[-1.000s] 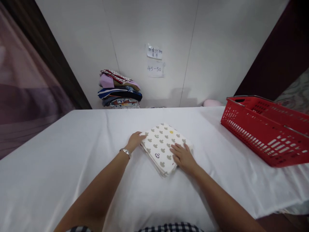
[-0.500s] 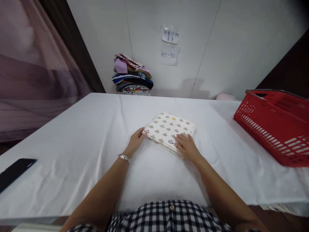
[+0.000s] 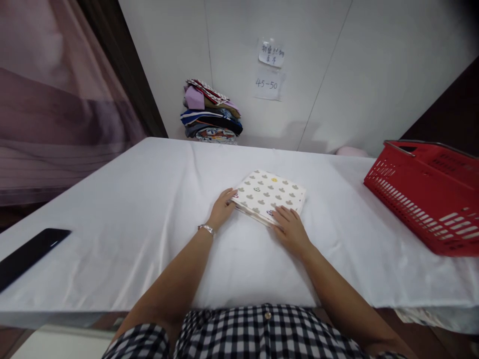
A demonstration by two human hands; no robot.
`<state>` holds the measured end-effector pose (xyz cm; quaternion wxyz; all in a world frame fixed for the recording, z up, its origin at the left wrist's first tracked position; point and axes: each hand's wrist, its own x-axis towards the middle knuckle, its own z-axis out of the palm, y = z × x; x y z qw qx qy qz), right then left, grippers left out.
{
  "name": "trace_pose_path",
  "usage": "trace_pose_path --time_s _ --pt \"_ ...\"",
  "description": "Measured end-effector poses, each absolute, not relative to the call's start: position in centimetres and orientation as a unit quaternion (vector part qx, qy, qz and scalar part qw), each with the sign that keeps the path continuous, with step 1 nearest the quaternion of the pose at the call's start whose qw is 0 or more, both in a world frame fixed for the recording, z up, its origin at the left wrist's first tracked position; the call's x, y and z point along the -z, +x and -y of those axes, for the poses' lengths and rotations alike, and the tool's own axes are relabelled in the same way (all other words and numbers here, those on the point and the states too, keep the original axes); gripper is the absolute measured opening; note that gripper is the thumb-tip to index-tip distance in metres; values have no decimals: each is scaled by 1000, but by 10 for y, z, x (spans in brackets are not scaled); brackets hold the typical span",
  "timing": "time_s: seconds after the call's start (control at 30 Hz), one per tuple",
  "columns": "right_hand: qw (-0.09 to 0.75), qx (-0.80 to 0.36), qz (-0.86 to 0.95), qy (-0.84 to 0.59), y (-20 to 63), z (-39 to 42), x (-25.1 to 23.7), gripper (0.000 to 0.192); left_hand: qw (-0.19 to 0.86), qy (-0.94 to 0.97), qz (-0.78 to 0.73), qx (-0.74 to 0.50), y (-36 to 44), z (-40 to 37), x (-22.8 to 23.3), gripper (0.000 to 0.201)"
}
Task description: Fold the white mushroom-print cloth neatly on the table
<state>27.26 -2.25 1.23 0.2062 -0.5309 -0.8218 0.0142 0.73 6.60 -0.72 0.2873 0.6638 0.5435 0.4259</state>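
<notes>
Folded cloth point(image 3: 270, 195), cream with a small grey print and a few coloured marks, lies flat near the middle of the table point(image 3: 112, 199), which is covered in a white sheet. Its corners point toward and away from the person, so it sits diamond-wise.

Left hand point(image 3: 222, 212): at the cloth's left corner, fingers loosely curled, tips touching the edge where the layers show. Whether any tips go under the stack cannot be told. Judged to be steadying that corner so the layers stay aligned. A bracelet point(image 3: 206, 229) sits on the wrist.

Right hand point(image 3: 291, 228): palm down, fingers stretched out and slightly spread, resting on the near corner of the cloth. It grips nothing; it presses flat (this looks like holding the fold down, not lifting).

With one hand at each of two neighbouring corners, the cloth is pinned from two sides, which would keep a slippery stack from sliding on the smooth sheet.

Surroundings: red basket point(image 3: 426, 192) on the table's right end, well apart from the cloth. Stack of folded clothes point(image 3: 210, 112) at the far edge against the wall, below and left of two paper notes point(image 3: 270, 70). A dark flat object, probably a phone point(image 3: 28, 254), lies at the table's near left edge. The person wears a checked shirt point(image 3: 262, 334).
</notes>
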Motion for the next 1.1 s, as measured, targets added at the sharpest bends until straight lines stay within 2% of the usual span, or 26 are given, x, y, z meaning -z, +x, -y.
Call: trace_pose_path --time_s 0.23,0.47,0.67,1.1 --pt "294 42 830 -473 271 16 -7 31 310 696 -498 -413 6 -60 2 43" --pt "365 83 799 -471 270 11 -8 29 284 709 -482 -430 5 -67 5 35" --pt "311 33 825 -471 271 10 -4 30 286 710 -483 -425 3 -66 7 36" --pt "297 14 832 -467 272 10 -5 32 279 673 -545 -415 7 -65 8 37"
